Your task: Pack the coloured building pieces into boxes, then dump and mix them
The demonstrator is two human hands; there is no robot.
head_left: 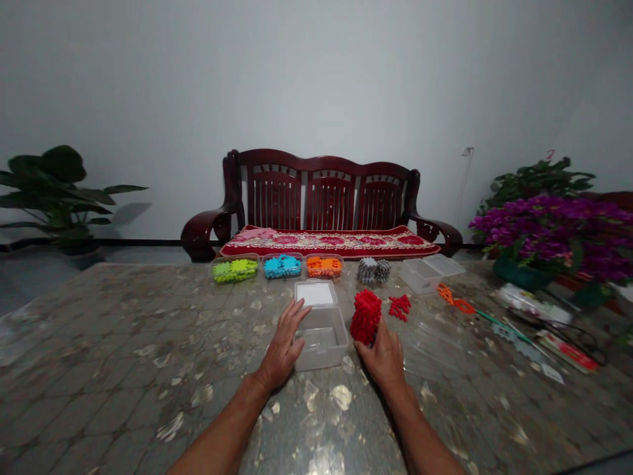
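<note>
My right hand point(384, 353) is closed around a stack of red toothed plastic pieces point(366, 315), held just right of a clear plastic box point(321, 356). That box stands with its lid point(315, 293) folded back, and nothing shows inside it. Along the box's left side lies my left hand point(285, 343), fingers spread and touching the rim. A small group of loose red pieces point(399, 307) lies on the table beyond my right hand.
Across the back of the table point(208, 396) stand boxes of green pieces point(235, 270), blue pieces point(283, 266) and orange pieces point(324, 266), then stacked grey pieces point(374, 270) and another open clear box point(420, 277). Purple flowers point(558, 227) and clutter occupy the right.
</note>
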